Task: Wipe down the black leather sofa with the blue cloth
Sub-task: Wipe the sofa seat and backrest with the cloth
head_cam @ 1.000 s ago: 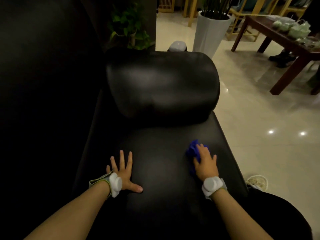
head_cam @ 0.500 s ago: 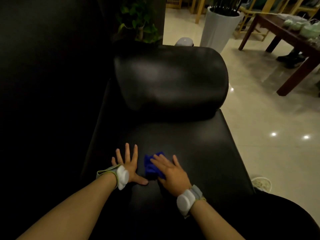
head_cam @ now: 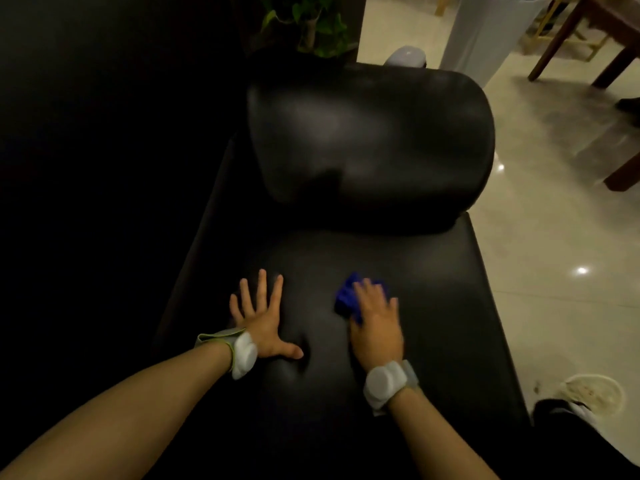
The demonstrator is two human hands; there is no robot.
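Note:
The black leather sofa point(head_cam: 433, 271) fills the middle of the view, its seat running away from me toward a rounded armrest point(head_cam: 370, 140). A small bunched blue cloth point(head_cam: 346, 296) lies on the seat. My right hand point(head_cam: 375, 323) lies flat on top of it with fingers straight, pressing it onto the leather, so most of the cloth is hidden. My left hand point(head_cam: 261, 320) is spread flat on the seat to the left, fingers splayed, holding nothing. Both wrists carry white bands.
The sofa's back point(head_cam: 104, 168) is a dark mass on the left. Glossy tiled floor point(head_cam: 554, 254) lies right of the seat edge. A potted plant point(head_cam: 311, 26), a tall white planter point(head_cam: 485, 32) and a wooden table point(head_cam: 609, 39) stand beyond the armrest. My shoe point(head_cam: 592, 393) shows at lower right.
My right hand slid the cloth left until it was beside my left hand, then back to the right toward the middle of the seat. My left hand stayed planted.

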